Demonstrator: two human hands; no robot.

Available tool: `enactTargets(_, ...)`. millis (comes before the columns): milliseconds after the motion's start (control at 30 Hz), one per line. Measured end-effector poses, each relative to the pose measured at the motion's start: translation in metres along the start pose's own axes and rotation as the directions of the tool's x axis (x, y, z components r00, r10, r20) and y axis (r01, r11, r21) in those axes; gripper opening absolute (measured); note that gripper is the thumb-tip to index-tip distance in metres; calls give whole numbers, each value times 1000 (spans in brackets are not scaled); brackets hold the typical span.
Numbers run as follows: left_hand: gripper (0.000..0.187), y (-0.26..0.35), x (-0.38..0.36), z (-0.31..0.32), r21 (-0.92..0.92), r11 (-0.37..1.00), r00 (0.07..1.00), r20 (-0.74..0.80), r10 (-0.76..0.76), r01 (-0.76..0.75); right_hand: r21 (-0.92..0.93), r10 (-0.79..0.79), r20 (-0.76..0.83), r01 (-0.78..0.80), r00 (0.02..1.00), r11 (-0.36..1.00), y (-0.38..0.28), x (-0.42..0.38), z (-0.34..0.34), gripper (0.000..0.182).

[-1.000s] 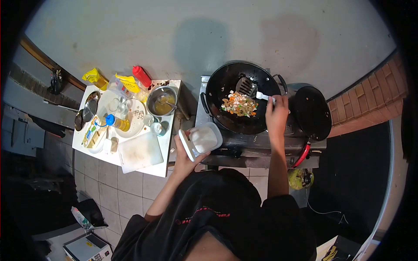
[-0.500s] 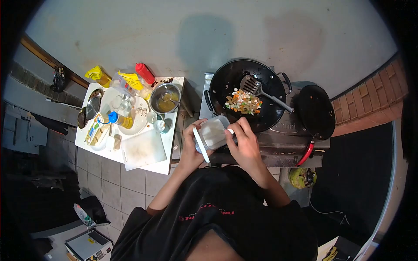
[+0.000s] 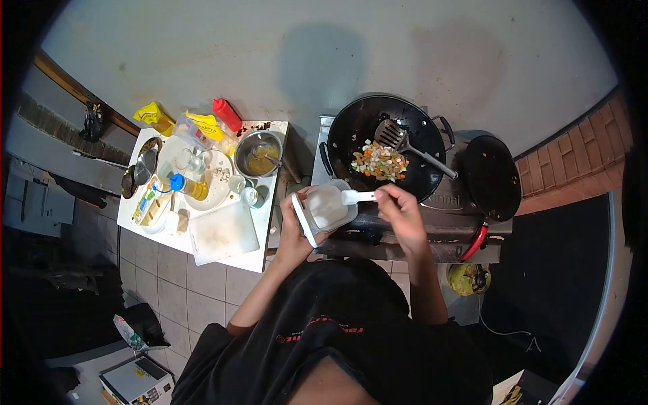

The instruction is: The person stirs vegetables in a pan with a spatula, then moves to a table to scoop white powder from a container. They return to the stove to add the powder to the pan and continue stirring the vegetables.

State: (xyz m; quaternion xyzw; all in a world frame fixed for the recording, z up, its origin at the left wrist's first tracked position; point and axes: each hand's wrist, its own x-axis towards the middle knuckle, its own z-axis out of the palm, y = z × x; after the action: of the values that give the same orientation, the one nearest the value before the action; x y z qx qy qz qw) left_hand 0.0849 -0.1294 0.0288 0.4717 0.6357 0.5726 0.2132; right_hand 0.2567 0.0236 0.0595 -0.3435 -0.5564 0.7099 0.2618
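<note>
My left hand (image 3: 291, 235) grips a clear plastic container (image 3: 353, 214) with white contents, likely granular, in front of the stove. Its white lid (image 3: 304, 220) stands on edge at the container's left side, close to my left fingers. My right hand (image 3: 403, 219) pinches the handle of a small white spoon (image 3: 359, 197), whose bowl is over the container's right part. Just beyond, a black wok (image 3: 347, 125) holds diced vegetables (image 3: 380, 163). A slotted turner (image 3: 424, 155) rests in the wok, its handle across the right rim.
On the left, a white table (image 3: 270, 202) carries a steel bowl (image 3: 243, 150) with yellowish liquid, a white cutting board (image 3: 225, 233), a plate (image 3: 219, 162), an oil bottle (image 3: 192, 187) and a red squeeze bottle (image 3: 227, 115). A black frying pan (image 3: 489, 175) lies right of the wok.
My right hand has moved right and slightly down, drawing the spoon so that its handle now shows outside the container. The left hand and container have shifted only slightly.
</note>
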Motion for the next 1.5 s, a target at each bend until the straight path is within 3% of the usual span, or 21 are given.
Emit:
enactTargets(33,83,-2,0,0,-3,1000,1000,3,2,-2,12,-34,21,34,999,999,0,4,-11,17)
enactTargets(233,88,-14,-7,-3,13,993,993,4,-121,121,-6,-232,-258,238,938,971,-45,15,-51,15)
enactTargets(267,88,-14,-7,-3,12,993,993,8,-116,116,-6,-206,-216,210,954,978,-46,17,-65,20)
enactTargets(333,87,-14,-8,-4,19,993,993,8,-120,120,-526,-548,-244,365,801,768,-26,44,-79,20)
enactTargets(400,88,-17,-9,-5,24,990,990,9,-138,137,-949,-794,-112,174,597,265,-10,61,-79,19)
enactTargets(433,88,-20,-9,-6,29,987,988,1,-156,156,-954,-688,-182,44,703,297,-4,61,-79,16)
enactTargets(533,88,-30,-9,-7,41,998,998,-20,-52,53,-953,-745,-213,33,632,301,-7,39,-69,17)
enactTargets(600,90,-30,-12,-9,16,991,991,-16,-130,130,-941,-713,-249,12,655,339,-24,15,-56,15)
enactTargets(700,89,-33,-13,-10,111,986,992,-32,-119,122,-826,-645,-238,198,727,528,-45,-13,-30,11)
enactTargets(800,88,-23,-10,-6,67,995,997,-28,-70,72,-692,-575,-106,355,812,628,-49,-30,4,5)
enactTargets(900,88,-7,-2,0,77,997,1000,2,2,-2,-636,-618,38,496,786,592,-32,-28,33,7)
enactTargets(1067,83,-2,10,2,105,981,985,66,158,-164,-716,-599,98,475,794,512,-10,-16,47,10)
enactTargets(1133,82,0,10,0,114,982,987,73,145,-152,-715,-589,103,471,802,516,-9,-15,48,10)
enactTargets(1300,81,-5,6,-2,103,986,989,77,124,-131,-614,-434,69,381,898,691,-6,-10,43,10)
enactTargets(1500,81,-9,2,-2,132,983,989,93,118,-129,-565,-417,88,390,905,727,-2,-9,43,10)
